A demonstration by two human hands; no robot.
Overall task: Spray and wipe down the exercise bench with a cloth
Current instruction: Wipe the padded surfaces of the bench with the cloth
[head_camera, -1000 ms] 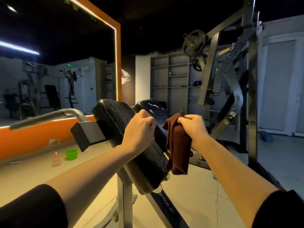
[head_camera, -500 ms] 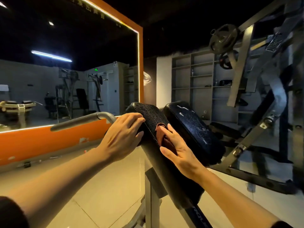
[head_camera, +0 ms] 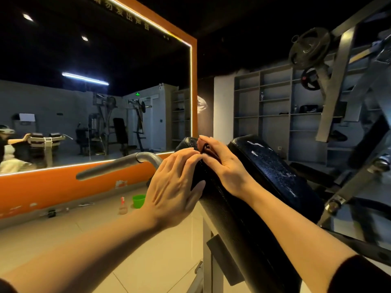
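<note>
There are two black pads on the bench: the near pad runs from the lower right up to the middle, and the far pad lies just beside it on the right, with wet shiny streaks on its top. One cloth, reddish brown, sits bunched at the upper end of the near pad. The right hand is curled over the cloth and presses it on the pad, so only a small part of the cloth shows between the fingers. The left hand lies on the left edge of the same pad with straight fingers, holding nothing; its fingertips touch the right hand near the cloth. Both arms have dark sleeves at the bottom corners.

One grey bent handle sticks out left of the pad. On the floor, pale and tiled, stand one green cup and one small spray bottle just beside it, well apart from the bench.

On the left wall is one large mirror with an orange frame and a light strip. Behind the bench stand grey shelves. At the upper right, two weight plates hang on a metal frame.
</note>
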